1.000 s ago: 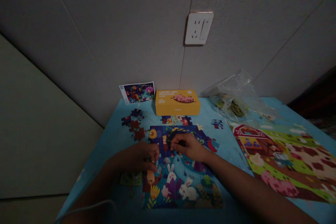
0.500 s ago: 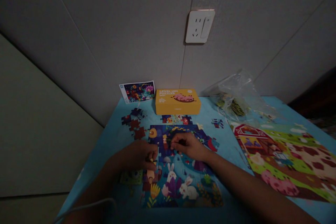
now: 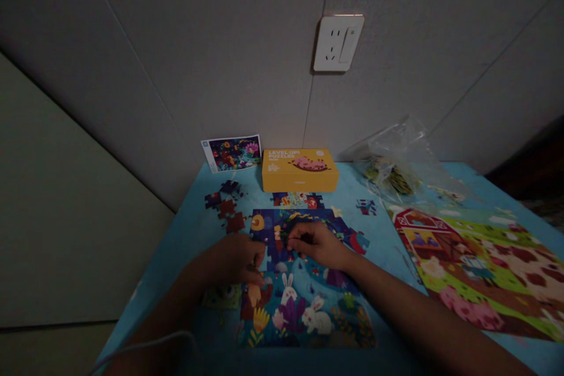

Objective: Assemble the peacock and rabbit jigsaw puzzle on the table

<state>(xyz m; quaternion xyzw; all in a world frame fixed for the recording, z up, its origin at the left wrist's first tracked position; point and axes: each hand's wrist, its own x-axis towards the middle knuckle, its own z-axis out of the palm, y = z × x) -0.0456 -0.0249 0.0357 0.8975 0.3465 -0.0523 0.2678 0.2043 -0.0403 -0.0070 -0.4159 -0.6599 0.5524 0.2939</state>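
Observation:
A colourful jigsaw puzzle [image 3: 308, 294], with white rabbits, flowers and a dark blue upper part, lies mostly joined on the blue tabletop. My left hand [image 3: 240, 258] is at its left edge, beside a gap where blue table shows. The left fingers are bent, with thumb and index finger apart and nothing visible between them. My right hand [image 3: 315, 241] rests over the upper middle of the puzzle. Its thumb and fingertips are pinched together at the surface; whatever is between them is too dark to make out. Loose puzzle pieces [image 3: 233, 222] lie beyond my left hand.
A yellow puzzle box [image 3: 300, 179] stands against the wall, with a picture card [image 3: 233, 154] leaning left of it. A clear plastic bag [image 3: 392, 170] holds pieces. At right lies a farm puzzle [image 3: 476, 270]. Several small pieces [image 3: 366, 207] sit near the bag. A white cable [image 3: 150, 342] crosses my left forearm.
The view has shifted very slightly. A small yellowish patch by my left fingertips no longer shows. Both hands keep nearly the same place and pose.

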